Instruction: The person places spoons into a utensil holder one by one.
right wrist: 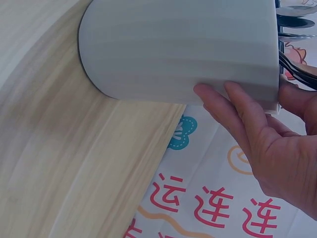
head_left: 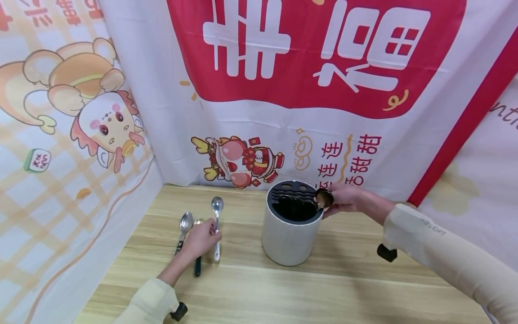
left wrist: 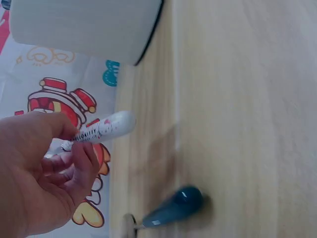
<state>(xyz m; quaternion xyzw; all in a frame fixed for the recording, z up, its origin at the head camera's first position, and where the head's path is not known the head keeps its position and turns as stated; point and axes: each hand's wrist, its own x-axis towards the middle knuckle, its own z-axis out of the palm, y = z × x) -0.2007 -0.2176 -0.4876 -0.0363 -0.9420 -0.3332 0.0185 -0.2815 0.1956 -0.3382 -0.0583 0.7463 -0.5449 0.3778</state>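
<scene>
My left hand [head_left: 199, 240] pinches the handle of a spoon with a white, patterned handle [left wrist: 115, 125], its metal bowl pointing away from me. Beside that hand, on the table, lie a spoon with a dark handle [head_left: 186, 222] and another piece of cutlery with a dark teal handle [left wrist: 176, 206], partly covered by the hand. My right hand [head_left: 344, 199] grips the rim of a white round utensil holder [head_left: 288, 240], fingers along its outer wall and thumb at the top edge. Dark spoons [right wrist: 299, 72] stick out of the holder next to the thumb.
The holder has a black slotted top [head_left: 293, 185] and stands on a light wooden table [head_left: 251, 292]. Printed cloth [head_left: 238, 117] hangs behind the table and along its left side.
</scene>
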